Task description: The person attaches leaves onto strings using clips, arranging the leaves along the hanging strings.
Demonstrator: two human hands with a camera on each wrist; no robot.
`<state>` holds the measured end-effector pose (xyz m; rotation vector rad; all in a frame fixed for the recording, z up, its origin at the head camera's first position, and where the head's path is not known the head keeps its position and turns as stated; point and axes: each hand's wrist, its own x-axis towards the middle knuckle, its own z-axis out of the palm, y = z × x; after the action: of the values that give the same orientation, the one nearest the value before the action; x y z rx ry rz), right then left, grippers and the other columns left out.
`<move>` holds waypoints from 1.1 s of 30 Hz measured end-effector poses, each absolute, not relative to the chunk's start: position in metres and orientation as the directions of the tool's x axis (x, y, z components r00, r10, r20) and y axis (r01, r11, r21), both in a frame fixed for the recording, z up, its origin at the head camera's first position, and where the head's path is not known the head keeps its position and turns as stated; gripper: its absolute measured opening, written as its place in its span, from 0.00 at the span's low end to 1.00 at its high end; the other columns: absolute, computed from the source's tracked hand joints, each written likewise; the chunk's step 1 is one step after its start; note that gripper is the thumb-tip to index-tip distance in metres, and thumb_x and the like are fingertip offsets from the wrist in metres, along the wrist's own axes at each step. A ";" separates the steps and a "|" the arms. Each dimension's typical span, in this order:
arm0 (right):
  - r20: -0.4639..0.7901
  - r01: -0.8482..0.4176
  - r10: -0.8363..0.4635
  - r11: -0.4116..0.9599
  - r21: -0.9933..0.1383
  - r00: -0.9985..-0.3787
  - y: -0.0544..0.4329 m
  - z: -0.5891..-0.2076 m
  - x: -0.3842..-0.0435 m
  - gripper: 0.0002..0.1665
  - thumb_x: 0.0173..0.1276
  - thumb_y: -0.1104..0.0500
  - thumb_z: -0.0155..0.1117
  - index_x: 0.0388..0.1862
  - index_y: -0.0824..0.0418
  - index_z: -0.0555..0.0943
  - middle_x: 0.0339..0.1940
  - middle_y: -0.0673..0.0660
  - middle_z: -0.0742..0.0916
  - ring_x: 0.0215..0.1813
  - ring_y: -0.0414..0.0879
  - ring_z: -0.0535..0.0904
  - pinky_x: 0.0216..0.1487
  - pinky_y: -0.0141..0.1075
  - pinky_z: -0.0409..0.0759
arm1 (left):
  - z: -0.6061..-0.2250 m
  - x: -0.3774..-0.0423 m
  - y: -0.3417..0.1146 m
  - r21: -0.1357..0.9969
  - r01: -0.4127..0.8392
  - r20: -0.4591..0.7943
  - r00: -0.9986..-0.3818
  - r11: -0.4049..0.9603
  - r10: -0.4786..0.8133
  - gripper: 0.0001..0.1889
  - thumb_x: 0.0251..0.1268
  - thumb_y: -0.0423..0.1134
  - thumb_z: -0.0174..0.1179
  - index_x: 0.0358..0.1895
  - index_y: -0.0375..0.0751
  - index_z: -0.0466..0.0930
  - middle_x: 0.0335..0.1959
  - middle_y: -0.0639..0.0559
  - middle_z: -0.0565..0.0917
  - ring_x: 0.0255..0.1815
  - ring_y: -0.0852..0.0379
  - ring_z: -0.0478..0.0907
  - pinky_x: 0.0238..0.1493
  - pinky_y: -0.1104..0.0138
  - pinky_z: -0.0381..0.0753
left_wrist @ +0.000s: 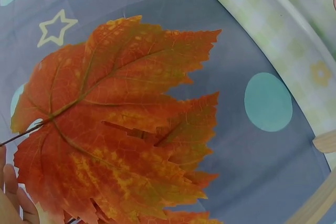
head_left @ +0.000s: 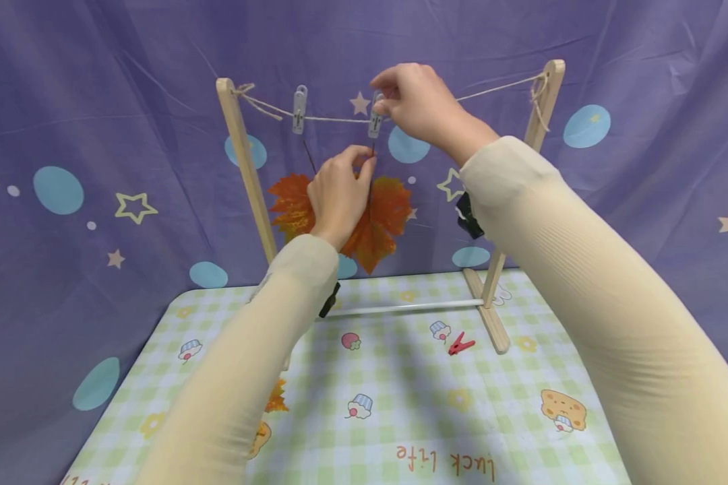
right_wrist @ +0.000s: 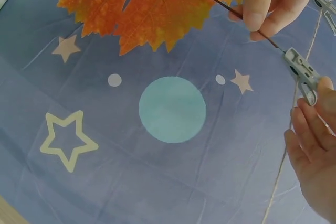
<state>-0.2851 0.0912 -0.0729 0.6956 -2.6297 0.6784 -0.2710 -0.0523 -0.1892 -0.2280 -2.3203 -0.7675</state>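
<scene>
A leafy stem runs up from an orange maple leaf (head_left: 379, 232), and my left hand (head_left: 342, 192) pinches it between thumb and fingers. Above it, my right hand (head_left: 421, 101) grips the handle end of a grey clothespin (head_left: 374, 126) on the string (head_left: 336, 120). In the right wrist view the tip of the stem (right_wrist: 231, 11) meets the clothespin's nose (right_wrist: 290, 55). Left of that, a second grey clothespin (head_left: 300, 111) sits on the string, with another orange leaf (head_left: 291, 202) below it, partly hidden by my left hand.
Wooden posts (head_left: 245, 168) hold the string at both ends, joined low by a white rod (head_left: 406, 308). A red clothespin (head_left: 460, 345) lies on the checked tablecloth (head_left: 412, 377). Part of an orange leaf (head_left: 276, 397) shows beside my left sleeve. A purple curtain (head_left: 158, 81) hangs behind.
</scene>
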 end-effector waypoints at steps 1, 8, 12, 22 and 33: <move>0.439 -0.539 -0.371 0.762 -0.359 -0.818 0.092 -0.074 -0.285 0.24 0.76 0.58 0.58 0.69 0.62 0.74 0.59 0.59 0.82 0.58 0.49 0.76 0.61 0.38 0.72 | -0.189 -0.270 -0.053 0.471 0.356 0.650 -0.758 0.807 -0.045 0.15 0.75 0.54 0.54 0.55 0.58 0.84 0.46 0.62 0.87 0.28 0.61 0.76 0.24 0.66 0.68; 0.486 -0.534 -0.335 0.765 -0.360 -0.807 0.100 -0.082 -0.279 0.26 0.77 0.55 0.56 0.71 0.59 0.72 0.62 0.54 0.81 0.61 0.45 0.75 0.63 0.35 0.69 | -0.190 -0.263 -0.064 0.515 0.386 0.651 -0.757 0.765 -0.056 0.14 0.75 0.52 0.54 0.58 0.60 0.82 0.50 0.63 0.85 0.19 0.57 0.69 0.25 0.65 0.65; 0.552 -0.543 -0.297 0.760 -0.357 -0.779 0.108 -0.089 -0.270 0.26 0.77 0.55 0.56 0.72 0.58 0.71 0.65 0.54 0.79 0.66 0.45 0.73 0.66 0.34 0.66 | -0.190 -0.255 -0.075 0.533 0.408 0.653 -0.756 0.741 -0.053 0.14 0.76 0.52 0.54 0.58 0.60 0.82 0.49 0.63 0.85 0.15 0.53 0.63 0.22 0.64 0.60; 0.755 -0.684 -0.230 0.634 -0.362 -0.614 0.134 -0.115 -0.245 0.21 0.72 0.62 0.63 0.63 0.64 0.79 0.58 0.56 0.84 0.62 0.45 0.76 0.64 0.31 0.66 | -0.199 -0.235 -0.098 0.584 0.448 0.645 -0.762 0.677 -0.052 0.13 0.74 0.49 0.58 0.55 0.56 0.84 0.46 0.62 0.86 0.21 0.56 0.69 0.28 0.64 0.63; 0.799 -0.761 -0.188 0.485 -0.430 -0.571 0.160 -0.164 -0.206 0.20 0.67 0.67 0.68 0.58 0.66 0.82 0.52 0.58 0.86 0.56 0.46 0.80 0.57 0.39 0.75 | -0.225 -0.208 -0.130 0.641 0.447 0.596 -0.802 0.624 -0.038 0.14 0.72 0.49 0.60 0.54 0.50 0.84 0.41 0.55 0.85 0.31 0.55 0.75 0.32 0.61 0.68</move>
<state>-0.2057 0.1602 -0.1636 0.7806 -2.0366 1.0562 -0.2081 -0.1296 -0.2248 -0.3203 -2.2737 -1.1114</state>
